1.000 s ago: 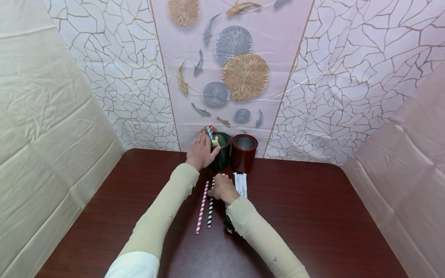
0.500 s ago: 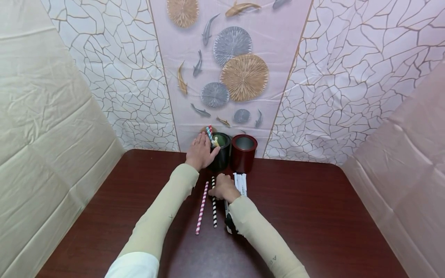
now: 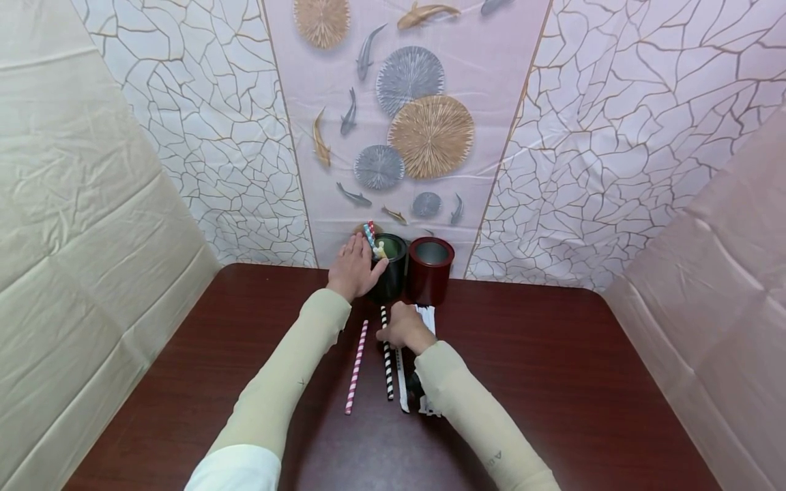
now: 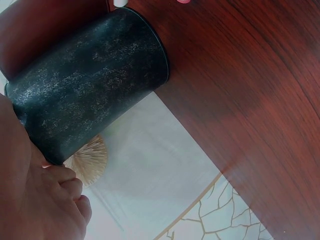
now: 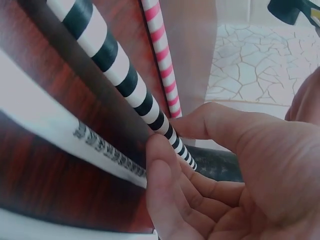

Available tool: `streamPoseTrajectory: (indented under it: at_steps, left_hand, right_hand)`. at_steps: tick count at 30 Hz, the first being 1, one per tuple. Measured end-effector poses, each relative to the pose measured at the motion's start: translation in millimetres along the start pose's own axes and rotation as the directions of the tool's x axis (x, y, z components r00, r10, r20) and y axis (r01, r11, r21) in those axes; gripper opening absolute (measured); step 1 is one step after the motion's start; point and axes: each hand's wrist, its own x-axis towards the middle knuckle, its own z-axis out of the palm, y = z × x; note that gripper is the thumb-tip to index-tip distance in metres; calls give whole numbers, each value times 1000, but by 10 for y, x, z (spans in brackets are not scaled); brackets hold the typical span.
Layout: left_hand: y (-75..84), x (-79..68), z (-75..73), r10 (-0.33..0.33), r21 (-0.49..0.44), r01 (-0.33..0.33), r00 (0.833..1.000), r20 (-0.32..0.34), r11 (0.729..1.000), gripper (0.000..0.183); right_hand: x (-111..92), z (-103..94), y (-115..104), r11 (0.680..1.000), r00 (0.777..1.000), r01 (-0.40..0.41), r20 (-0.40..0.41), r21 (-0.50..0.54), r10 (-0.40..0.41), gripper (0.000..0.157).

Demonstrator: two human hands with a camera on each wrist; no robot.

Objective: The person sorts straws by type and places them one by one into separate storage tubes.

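Observation:
In the head view, my left hand (image 3: 355, 269) rests against the left side of a black cup (image 3: 393, 279), fingers straight and thumb spread near its rim. The cup's dark mottled wall (image 4: 90, 75) fills the upper left of the left wrist view. My right hand (image 3: 405, 327) pinches a black-and-white striped straw (image 5: 130, 85) between thumb and forefinger, partway along it. The straw's near end slants off the table in the right wrist view. To its left lies a pink-and-white striped straw (image 3: 356, 368). A white paper-wrapped stick (image 3: 402, 382) lies just right of the held straw.
A dark red cup (image 3: 431, 273) stands touching or close to the black cup's right side. Blue and red patterned straws (image 3: 370, 232) and pale yellow pieces (image 3: 382, 251) stick out of the black cup. More white wrapped sticks (image 3: 428, 317) lie partly under my right arm on the brown table (image 3: 552, 382).
My right hand has shifted a little to the right, and the black-and-white straw has moved right with it, away from the pink one. My left hand stays in place.

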Motion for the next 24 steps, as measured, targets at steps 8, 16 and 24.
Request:
streamPoseTrajectory:
  at_steps: [8, 16, 24]
  left_hand:
    - [10, -9, 0, -9, 2, 9, 1000, 15, 1000, 84]
    - [17, -20, -7, -10, 2, 10, 1000, 17, 1000, 84]
    - [10, -6, 1, -8, 13, 8, 1000, 15, 1000, 84]
  right_hand:
    - [-105, -179, 19, 1000, 1000, -16, -3, -19, 16, 25]
    - [-110, -369, 68, 998, 999, -40, -7, -38, 40, 25]
    - [-129, -585, 91, 997, 999, -42, -31, -68, 40, 28]
